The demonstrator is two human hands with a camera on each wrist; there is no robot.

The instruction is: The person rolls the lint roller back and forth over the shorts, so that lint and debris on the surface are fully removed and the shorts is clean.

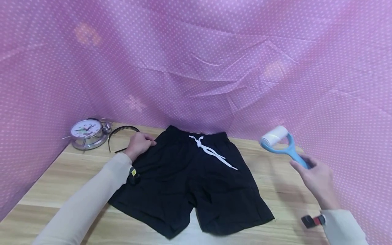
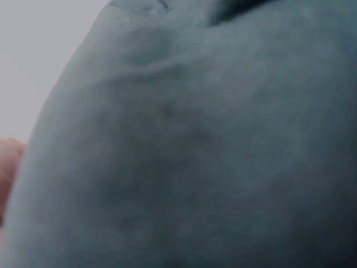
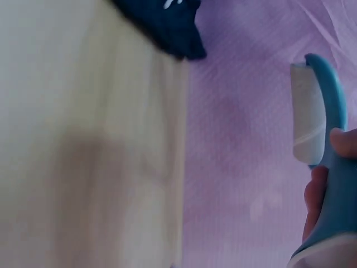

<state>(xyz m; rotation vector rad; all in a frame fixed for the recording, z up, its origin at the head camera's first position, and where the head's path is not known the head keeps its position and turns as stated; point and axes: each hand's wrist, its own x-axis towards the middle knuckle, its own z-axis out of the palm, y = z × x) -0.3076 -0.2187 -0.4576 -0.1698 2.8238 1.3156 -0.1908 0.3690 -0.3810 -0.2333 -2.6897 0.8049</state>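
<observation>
Left hand (image 1: 140, 144) at left of centre, fingertips on the waist-side edge of the black soft-fabric shorts (image 1: 183, 170); pinching or merely pressing, cannot tell. Right hand (image 1: 318, 175), well apart at the right of the frame, wraps the handle of a lint roller with light-blue forked handle and white cylindrical roll (image 1: 290, 149), raised above the table, roll end toward upper left.

Roller: looks light, stiff, smooth plastic; handle the sensible hold, fingers off the roll, probably tacky. Shorts: centre of frame, spread flat, waistband uppermost; likely light, limp, prone to creasing, best steadied at waistband or side edge. White cord drawstring (image 1: 214, 153) lies loose on them.

Farther out, left: black toothed headband (image 1: 124, 128), then silver round alarm clock (image 1: 87, 129). Pale wood-grain tabletop (image 1: 52, 183) beneath; pink dotted cloth (image 1: 196, 68) behind.
</observation>
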